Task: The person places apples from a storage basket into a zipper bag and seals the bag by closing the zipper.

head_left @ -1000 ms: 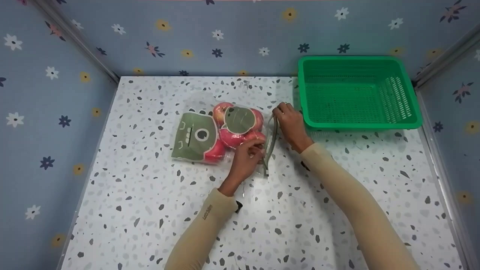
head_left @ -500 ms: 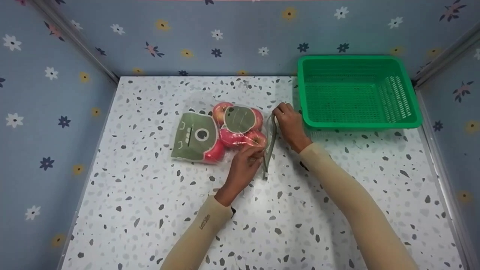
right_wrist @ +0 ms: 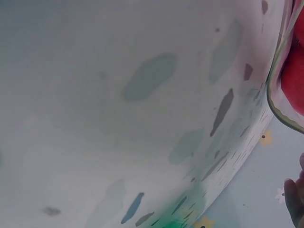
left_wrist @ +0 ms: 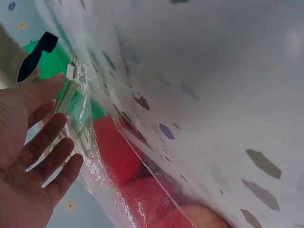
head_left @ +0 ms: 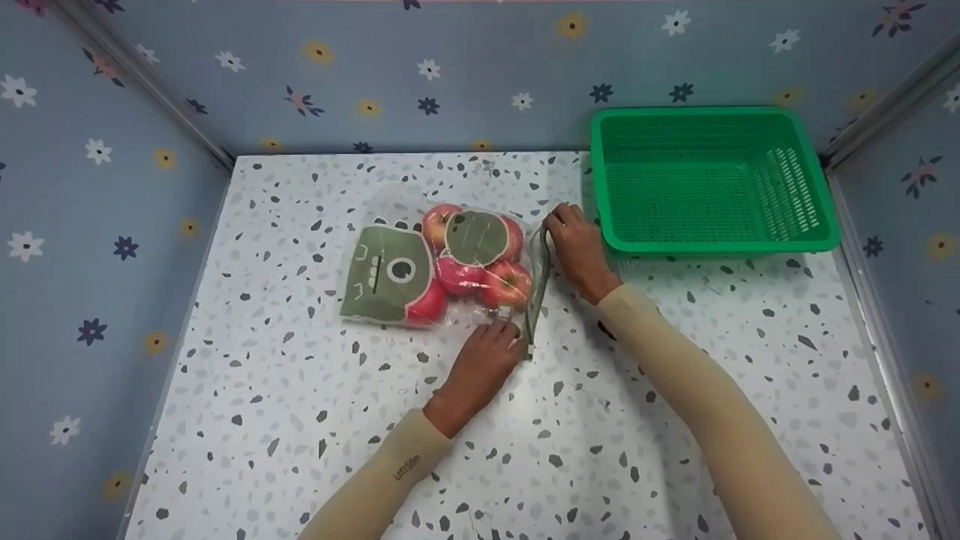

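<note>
A clear zip bag (head_left: 388, 281) with a green monster print lies on the table, several red apples (head_left: 507, 283) inside. Its green zip edge (head_left: 539, 296) runs down the right side and bows open around the mouth. My right hand (head_left: 576, 244) pinches the far end of that edge. At the near end is my left hand (head_left: 484, 358), palm down in the head view. The left wrist view shows its fingers (left_wrist: 64, 175) loosely spread beside the plastic, thumb close to the small pale zip slider (left_wrist: 71, 71). Only fingertips of my right hand appear in the right wrist view.
A green plastic basket (head_left: 716, 247) with slotted sides stands at the back right, just beyond my right hand. The speckled white table (head_left: 285, 420) is bounded by blue flower-patterned walls (head_left: 480, 67) at the back and both sides.
My left hand has slid toward me along the zip edge, away from the apples, and its fingers have loosened. My right hand stays at the far end of the edge.
</note>
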`<action>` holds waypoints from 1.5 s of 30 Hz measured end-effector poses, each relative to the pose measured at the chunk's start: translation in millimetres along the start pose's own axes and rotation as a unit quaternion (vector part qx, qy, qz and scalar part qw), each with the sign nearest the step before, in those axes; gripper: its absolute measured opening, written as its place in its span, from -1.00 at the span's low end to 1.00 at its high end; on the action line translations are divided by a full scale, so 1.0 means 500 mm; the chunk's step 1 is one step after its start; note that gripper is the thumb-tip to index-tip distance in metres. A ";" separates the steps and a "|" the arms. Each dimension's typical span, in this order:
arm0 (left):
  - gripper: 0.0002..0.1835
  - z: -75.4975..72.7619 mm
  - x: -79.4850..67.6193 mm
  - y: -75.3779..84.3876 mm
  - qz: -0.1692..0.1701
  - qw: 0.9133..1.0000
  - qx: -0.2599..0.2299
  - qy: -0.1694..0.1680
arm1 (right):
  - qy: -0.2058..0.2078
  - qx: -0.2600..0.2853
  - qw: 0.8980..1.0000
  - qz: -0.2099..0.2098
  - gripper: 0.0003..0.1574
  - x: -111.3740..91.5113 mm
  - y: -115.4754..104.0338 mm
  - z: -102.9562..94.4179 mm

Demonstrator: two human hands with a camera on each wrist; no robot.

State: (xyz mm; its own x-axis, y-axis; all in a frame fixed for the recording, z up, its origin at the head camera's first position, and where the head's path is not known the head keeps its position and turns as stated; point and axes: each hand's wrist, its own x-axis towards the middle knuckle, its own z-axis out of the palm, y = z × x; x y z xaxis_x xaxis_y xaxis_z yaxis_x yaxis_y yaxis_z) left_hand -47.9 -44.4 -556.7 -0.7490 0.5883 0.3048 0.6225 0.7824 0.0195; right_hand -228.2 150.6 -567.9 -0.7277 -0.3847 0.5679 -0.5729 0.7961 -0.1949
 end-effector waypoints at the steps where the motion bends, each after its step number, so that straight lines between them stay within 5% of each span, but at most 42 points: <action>1: -0.77 0.004 -0.001 0.001 0.010 1.000 0.024 0.002 | 0.000 0.001 1.000 0.000 -0.77 0.000 0.000 -0.001; 6: -0.80 0.022 -0.001 0.008 0.049 0.994 0.101 -0.004 | -0.017 0.008 1.000 0.009 -0.79 -0.001 0.000 -0.003; 14: -0.81 0.034 0.006 0.020 0.084 0.985 0.147 -0.037 | -0.029 0.011 0.999 0.017 -0.79 -0.002 -0.001 -0.007; 22: -0.90 0.047 0.012 0.023 0.087 0.985 0.146 -0.023 | -0.039 -0.003 0.999 0.020 -0.78 -0.005 -0.003 -0.008; 34: -0.88 0.050 0.011 0.017 0.090 0.982 0.161 -0.052 | -0.003 -0.049 0.999 -0.022 -0.84 0.000 -0.007 -0.004; 45: -0.94 0.054 0.006 0.002 0.094 0.982 0.161 -0.007 | -0.049 -0.066 0.997 -0.011 -0.83 0.009 -0.010 -0.016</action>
State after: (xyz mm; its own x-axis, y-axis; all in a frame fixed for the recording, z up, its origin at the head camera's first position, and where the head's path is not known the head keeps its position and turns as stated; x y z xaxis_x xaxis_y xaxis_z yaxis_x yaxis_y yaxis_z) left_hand -55.8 -36.2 -581.6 -0.6314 0.7302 0.2612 0.6482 0.6818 -0.3391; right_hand -225.5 148.6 -558.2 -0.7525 -0.4407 0.4894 -0.5385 0.8395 -0.0721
